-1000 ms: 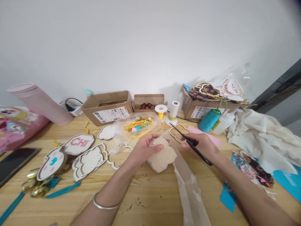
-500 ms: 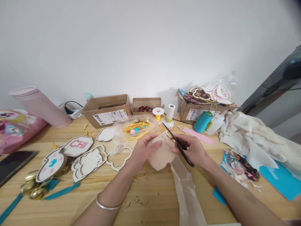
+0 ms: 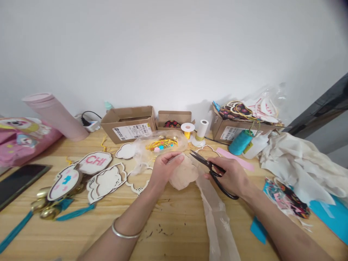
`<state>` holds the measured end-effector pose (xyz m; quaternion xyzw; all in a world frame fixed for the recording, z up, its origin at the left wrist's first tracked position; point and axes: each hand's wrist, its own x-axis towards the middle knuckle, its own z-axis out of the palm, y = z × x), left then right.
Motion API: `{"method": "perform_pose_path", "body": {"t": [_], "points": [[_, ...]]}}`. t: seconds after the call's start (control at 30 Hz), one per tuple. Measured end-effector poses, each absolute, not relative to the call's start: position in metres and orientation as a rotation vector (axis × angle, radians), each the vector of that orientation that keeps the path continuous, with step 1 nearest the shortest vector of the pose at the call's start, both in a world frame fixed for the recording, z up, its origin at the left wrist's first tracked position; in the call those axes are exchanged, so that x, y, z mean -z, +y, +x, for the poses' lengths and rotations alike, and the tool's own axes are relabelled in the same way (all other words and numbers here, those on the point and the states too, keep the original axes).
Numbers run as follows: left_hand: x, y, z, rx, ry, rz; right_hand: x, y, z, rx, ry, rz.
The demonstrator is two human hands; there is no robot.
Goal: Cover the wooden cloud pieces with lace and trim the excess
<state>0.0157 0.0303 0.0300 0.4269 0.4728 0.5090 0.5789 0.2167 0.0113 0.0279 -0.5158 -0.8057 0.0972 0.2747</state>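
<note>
So, left hand (image 3: 164, 170) is closed loosely over a piece of sheer cream embroidered fabric (image 3: 183, 173), fingers lying across its top, gripping it against the tabletop area in front of the body. Fabric sits mid-table, between both hands, with a long strip of it (image 3: 217, 226) trailing toward the near edge. Silver bangle (image 3: 122, 232) on left wrist. Right hand (image 3: 230, 176) grips black-handled scissors (image 3: 210, 167), blades slightly open, tips pointing up and left just beside the fabric's top edge; can't tell if they touch it. Wooden table (image 3: 174, 217) carries the rest. Left side: cloud-shaped wooden cutouts (image 3: 106, 182), a plaque reading CHI (image 3: 95, 160), brass bells (image 3: 43, 203) with teal tassels (image 3: 74, 213), a phone (image 3: 19, 185). Behind the hands: plastic bag of yellow cord (image 3: 160, 144), cardboard boxes (image 3: 127, 124). Right side: teal thread cone (image 3: 240, 142), pink strip (image 3: 235, 158), white squeeze bottle (image 3: 257, 146), heap of pale cloth (image 3: 299, 170).
</note>
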Motion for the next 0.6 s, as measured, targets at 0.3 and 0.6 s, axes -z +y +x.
{"method": "perform_pose_path", "body": {"t": [0.3,0.6], "points": [[-0.0279,0.0299,0.0202,-1.195,1.136,0.958,-0.0210,0.0074,0.2122,-0.032,-2.247,-1.411],[-0.0300,0.0292,0.0195,-1.189,1.160,0.938,-0.0231,0.0051,0.2070,-0.031,-2.246,-1.438]]}}
